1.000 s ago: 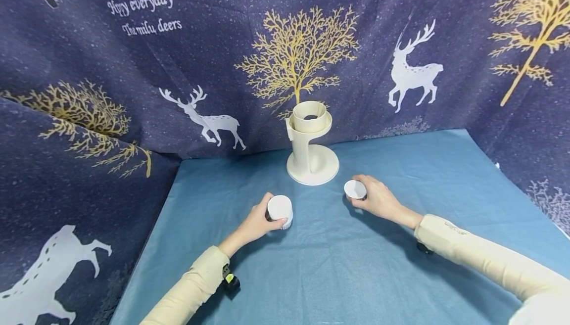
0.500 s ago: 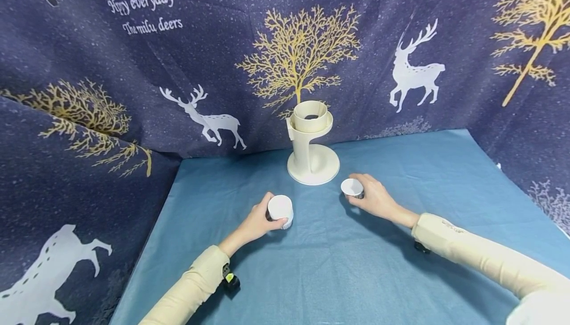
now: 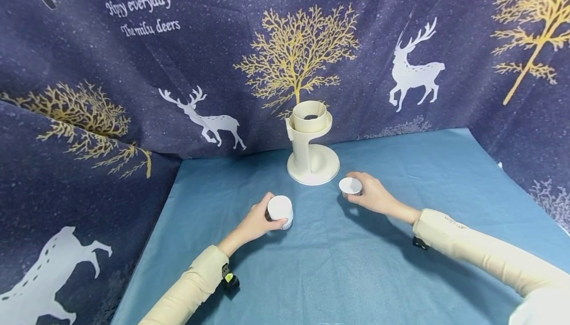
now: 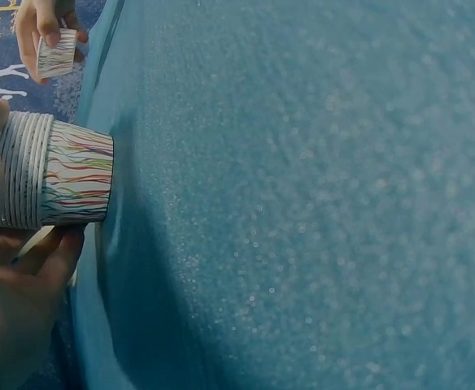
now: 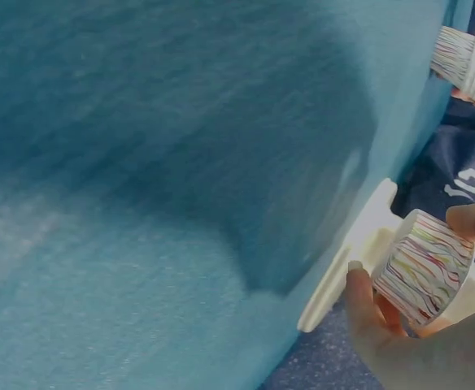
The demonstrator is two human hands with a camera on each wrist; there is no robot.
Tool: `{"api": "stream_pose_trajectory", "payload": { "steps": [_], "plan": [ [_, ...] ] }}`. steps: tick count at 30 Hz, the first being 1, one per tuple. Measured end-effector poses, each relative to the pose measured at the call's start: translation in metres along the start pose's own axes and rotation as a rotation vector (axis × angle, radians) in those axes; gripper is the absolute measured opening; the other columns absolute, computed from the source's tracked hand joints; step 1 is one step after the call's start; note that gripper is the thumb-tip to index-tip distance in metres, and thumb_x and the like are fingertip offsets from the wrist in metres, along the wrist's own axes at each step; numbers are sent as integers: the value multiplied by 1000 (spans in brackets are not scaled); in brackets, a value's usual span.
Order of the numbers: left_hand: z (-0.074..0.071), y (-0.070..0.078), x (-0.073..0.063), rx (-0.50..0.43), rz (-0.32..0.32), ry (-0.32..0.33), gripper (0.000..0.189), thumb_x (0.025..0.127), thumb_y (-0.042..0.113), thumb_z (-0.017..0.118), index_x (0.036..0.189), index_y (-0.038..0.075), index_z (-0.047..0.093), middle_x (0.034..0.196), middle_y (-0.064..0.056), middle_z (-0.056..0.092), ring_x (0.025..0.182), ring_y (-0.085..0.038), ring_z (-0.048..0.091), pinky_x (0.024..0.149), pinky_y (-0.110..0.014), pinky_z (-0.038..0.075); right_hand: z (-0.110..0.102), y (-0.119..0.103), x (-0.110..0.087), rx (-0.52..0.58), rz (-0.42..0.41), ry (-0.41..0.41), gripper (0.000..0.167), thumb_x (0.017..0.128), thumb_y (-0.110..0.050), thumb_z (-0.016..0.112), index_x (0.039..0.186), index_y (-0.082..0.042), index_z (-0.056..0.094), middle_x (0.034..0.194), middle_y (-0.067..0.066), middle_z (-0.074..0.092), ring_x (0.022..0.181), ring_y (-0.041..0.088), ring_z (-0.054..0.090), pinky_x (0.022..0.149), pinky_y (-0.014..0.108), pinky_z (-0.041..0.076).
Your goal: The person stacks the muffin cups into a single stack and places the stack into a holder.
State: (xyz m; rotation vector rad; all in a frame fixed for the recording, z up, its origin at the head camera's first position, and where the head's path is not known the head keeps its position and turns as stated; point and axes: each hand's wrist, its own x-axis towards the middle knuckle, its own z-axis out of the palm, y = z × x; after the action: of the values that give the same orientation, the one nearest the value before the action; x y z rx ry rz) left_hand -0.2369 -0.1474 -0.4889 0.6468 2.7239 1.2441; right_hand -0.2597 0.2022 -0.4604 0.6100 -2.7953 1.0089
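My left hand (image 3: 258, 221) grips a stack of small white paper cups (image 3: 280, 208) in the middle of the table, left of centre. In the left wrist view several rims show layered on the stack, and the outermost wall (image 4: 79, 172) has wavy coloured stripes. My right hand (image 3: 376, 196) pinches a single paper cup (image 3: 350, 186) of the same striped kind between thumb and fingers, mouth upward, to the right of the stack. Behind both hands stands a cream stand (image 3: 301, 157) with a round base and a column. A ring at its top bears a cream cylinder (image 3: 309, 117) with a dark opening.
A blue cloth (image 3: 329, 265) covers the table. Dark blue curtains (image 3: 213, 58) printed with deer and trees hang behind the table and along its sides. The stand's base sits near the back edge, close to the curtain.
My right hand has shifted slightly to the left and toward the stand with its paper cup. The left hand and the stack keep their place.
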Motion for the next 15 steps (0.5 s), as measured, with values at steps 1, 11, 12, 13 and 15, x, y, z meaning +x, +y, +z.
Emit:
{"api": "stream_pose_trajectory", "payload": {
  "steps": [1,11,12,13,15],
  "plan": [
    [0,0,0,6,-3,2,47,80,29,79,115,16,49,111,-6,65,99,-18,62,83,-34,49,0,-1,1,2,0,-2,56,80,-18,75,128,3,55,116,27,61,92,34,62,72,42,53],
    [-1,0,1,32,0,4,58,80,31,79,128,20,49,121,-6,64,107,-20,62,88,-39,49,-6,-9,7,23,-3,-78,51,81,-20,76,124,-1,57,115,19,64,97,31,63,77,43,53],
    [-1,0,1,33,1,2,60,80,32,79,131,21,48,123,-6,63,108,-20,62,88,-40,49,-7,-11,7,30,-3,-89,51,81,-20,76,124,-1,57,115,19,64,97,31,64,77,43,53],
    [-1,0,1,32,6,1,62,80,32,79,133,21,47,125,-6,63,109,-21,62,89,-40,49,-7,-12,7,35,-6,-100,51,81,-20,76,124,0,57,114,19,64,97,31,64,77,43,53],
    [-1,-1,1,29,18,3,65,80,33,78,135,22,45,128,-6,61,111,-22,61,89,-41,49,-9,-15,7,44,-4,-117,51,80,-19,76,123,0,57,113,19,65,97,31,64,77,44,53]
  ]
}}
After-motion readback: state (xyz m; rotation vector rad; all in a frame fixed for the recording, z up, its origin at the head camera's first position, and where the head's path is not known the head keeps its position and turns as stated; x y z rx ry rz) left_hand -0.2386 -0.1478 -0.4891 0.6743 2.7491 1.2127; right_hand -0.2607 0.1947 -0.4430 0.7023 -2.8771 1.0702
